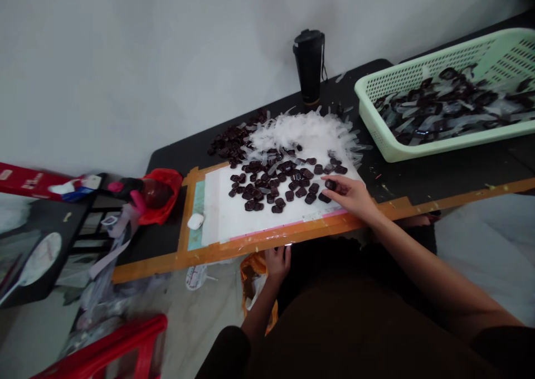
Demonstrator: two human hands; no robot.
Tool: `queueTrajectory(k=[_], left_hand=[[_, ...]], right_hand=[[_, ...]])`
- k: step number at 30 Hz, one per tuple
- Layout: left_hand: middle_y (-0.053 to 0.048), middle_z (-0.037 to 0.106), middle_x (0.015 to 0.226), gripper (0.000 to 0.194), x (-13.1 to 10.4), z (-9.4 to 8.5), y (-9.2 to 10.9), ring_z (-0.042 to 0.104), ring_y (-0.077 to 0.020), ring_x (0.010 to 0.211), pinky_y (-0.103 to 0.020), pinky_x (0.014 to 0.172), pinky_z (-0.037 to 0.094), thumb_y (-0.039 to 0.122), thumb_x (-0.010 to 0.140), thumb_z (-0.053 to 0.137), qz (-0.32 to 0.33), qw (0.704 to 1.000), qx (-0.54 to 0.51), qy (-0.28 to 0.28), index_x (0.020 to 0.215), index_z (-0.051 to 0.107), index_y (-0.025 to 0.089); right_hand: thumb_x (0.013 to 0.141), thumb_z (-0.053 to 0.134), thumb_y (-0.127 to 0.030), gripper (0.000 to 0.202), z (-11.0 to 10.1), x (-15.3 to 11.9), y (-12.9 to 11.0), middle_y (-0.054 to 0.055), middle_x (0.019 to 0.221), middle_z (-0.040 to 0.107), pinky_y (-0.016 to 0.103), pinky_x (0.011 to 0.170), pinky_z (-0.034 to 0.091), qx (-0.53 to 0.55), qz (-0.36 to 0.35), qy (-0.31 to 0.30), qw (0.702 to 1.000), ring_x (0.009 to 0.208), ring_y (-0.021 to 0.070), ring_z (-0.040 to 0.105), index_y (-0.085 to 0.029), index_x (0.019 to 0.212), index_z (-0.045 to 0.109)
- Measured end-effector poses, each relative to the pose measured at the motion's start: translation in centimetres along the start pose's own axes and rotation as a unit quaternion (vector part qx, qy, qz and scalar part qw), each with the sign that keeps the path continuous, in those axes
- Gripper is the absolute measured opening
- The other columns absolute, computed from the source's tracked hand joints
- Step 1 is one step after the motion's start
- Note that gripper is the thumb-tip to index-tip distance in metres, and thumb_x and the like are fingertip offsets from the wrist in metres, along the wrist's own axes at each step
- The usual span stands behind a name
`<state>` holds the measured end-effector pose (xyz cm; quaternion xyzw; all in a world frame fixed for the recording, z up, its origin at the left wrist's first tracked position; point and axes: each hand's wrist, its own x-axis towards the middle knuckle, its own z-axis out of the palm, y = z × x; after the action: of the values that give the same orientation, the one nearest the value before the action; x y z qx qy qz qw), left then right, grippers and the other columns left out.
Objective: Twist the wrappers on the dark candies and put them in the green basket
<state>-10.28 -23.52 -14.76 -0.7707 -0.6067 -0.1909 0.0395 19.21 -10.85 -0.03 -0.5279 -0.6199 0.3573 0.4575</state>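
Note:
My right hand (351,197) pinches a small glossy dark brown rounded-square piece (330,184) between thumb and fingers, just above the white board (225,223). Many similar dark pieces (273,183) lie scattered across the board to the left of that hand. Below the table's front edge is my left hand (277,265), its fingers pointing up under the edge. What its fingertips touch is hidden. Behind the loose pieces spreads a heap of thin clear-white plastic strips (301,128), with a darker pile of pieces (234,142) at its left.
A pale green basket (371,125) with dark pieces and plastic strips stands at the right. At the back is a black tumbler (309,67). Tan tape (259,237) lines the front edge; an orange bag (246,276) hangs below. A red stool (121,345) is at lower left.

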Motion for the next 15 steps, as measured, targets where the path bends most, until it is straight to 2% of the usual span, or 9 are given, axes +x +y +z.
queueTrajectory(k=[5, 8, 10, 12, 13, 14, 15], left_hand=[[-0.014, 0.060, 0.103, 0.025, 0.2, -0.1, 0.1, 0.055, -0.0248, 0.096, -0.040, 0.083, 0.049, 0.026, 0.086, 0.052, 0.004, 1.000, -0.004, 0.021, 0.103, 0.068, 0.017], [-0.014, 0.061, 0.102, 0.024, 0.1, -1.4, 1.3, 0.057, -0.0236, 0.096, -0.038, 0.081, 0.050, 0.023, 0.085, 0.054, 0.026, 0.998, -0.032, 0.055, 0.103, 0.067, 0.016], [-0.013, 0.061, 0.102, 0.024, 0.4, -3.4, 2.8, 0.059, -0.0213, 0.094, -0.036, 0.080, 0.051, 0.020, 0.085, 0.053, 0.087, 0.990, -0.090, 0.063, 0.105, 0.066, 0.017], [-0.010, 0.062, 0.103, 0.029, 1.7, -6.2, 4.6, 0.060, -0.0188, 0.095, -0.033, 0.080, 0.052, 0.019, 0.085, 0.052, 0.187, 0.965, -0.175, 0.061, 0.111, 0.062, 0.019], [-0.010, 0.062, 0.103, 0.031, 2.8, -7.7, 5.4, 0.060, -0.0180, 0.094, -0.032, 0.080, 0.052, 0.020, 0.085, 0.053, 0.224, 0.949, -0.208, 0.078, 0.115, 0.061, 0.019], [-0.010, 0.062, 0.103, 0.033, 4.4, -9.3, 6.2, 0.061, -0.0180, 0.093, -0.031, 0.079, 0.052, 0.023, 0.085, 0.053, 0.242, 0.935, -0.234, 0.110, 0.118, 0.060, 0.020], [-0.011, 0.061, 0.108, 0.036, 6.5, -10.7, 6.9, 0.060, -0.0192, 0.097, -0.032, 0.081, 0.052, 0.024, 0.086, 0.052, 0.204, 0.938, -0.250, 0.123, 0.121, 0.058, 0.021]], right_hand=[[0.078, 0.067, -0.041, 0.040, 0.1, 0.0, 0.1, 0.002, 0.075, 0.061, 0.024, 0.052, 0.038, -0.001, 0.003, -0.002, 1.000, 0.056, 0.0089, 0.043, -0.018, 0.111, 0.068], [0.079, 0.066, -0.042, 0.041, 0.1, -0.1, 0.2, 0.000, 0.068, 0.056, 0.023, 0.051, 0.036, -0.002, 0.002, -0.005, 1.000, 0.054, 0.0092, 0.042, -0.018, 0.112, 0.067], [0.079, 0.066, -0.042, 0.042, 0.2, 0.0, 0.1, -0.002, 0.065, 0.054, 0.023, 0.050, 0.035, -0.008, -0.006, -0.009, 1.000, 0.053, 0.0092, 0.041, -0.018, 0.115, 0.066], [0.079, 0.067, -0.041, 0.044, 0.2, 0.3, -0.2, -0.002, 0.063, 0.052, 0.023, 0.050, 0.037, -0.023, -0.028, -0.020, 0.999, 0.053, 0.0096, 0.043, -0.018, 0.117, 0.064], [0.079, 0.067, -0.040, 0.043, 0.2, 0.6, -0.5, -0.002, 0.062, 0.052, 0.023, 0.051, 0.038, -0.032, -0.045, -0.029, 0.998, 0.053, 0.0099, 0.044, -0.018, 0.116, 0.064], [0.080, 0.067, -0.040, 0.042, 0.2, 0.9, -1.0, -0.002, 0.062, 0.053, 0.023, 0.052, 0.039, -0.042, -0.066, -0.040, 0.996, 0.053, 0.0102, 0.045, -0.017, 0.115, 0.064], [0.080, 0.067, -0.039, 0.039, 0.2, 1.3, -1.6, -0.002, 0.063, 0.054, 0.023, 0.053, 0.039, -0.051, -0.089, -0.052, 0.993, 0.054, 0.0105, 0.046, -0.017, 0.112, 0.064]])
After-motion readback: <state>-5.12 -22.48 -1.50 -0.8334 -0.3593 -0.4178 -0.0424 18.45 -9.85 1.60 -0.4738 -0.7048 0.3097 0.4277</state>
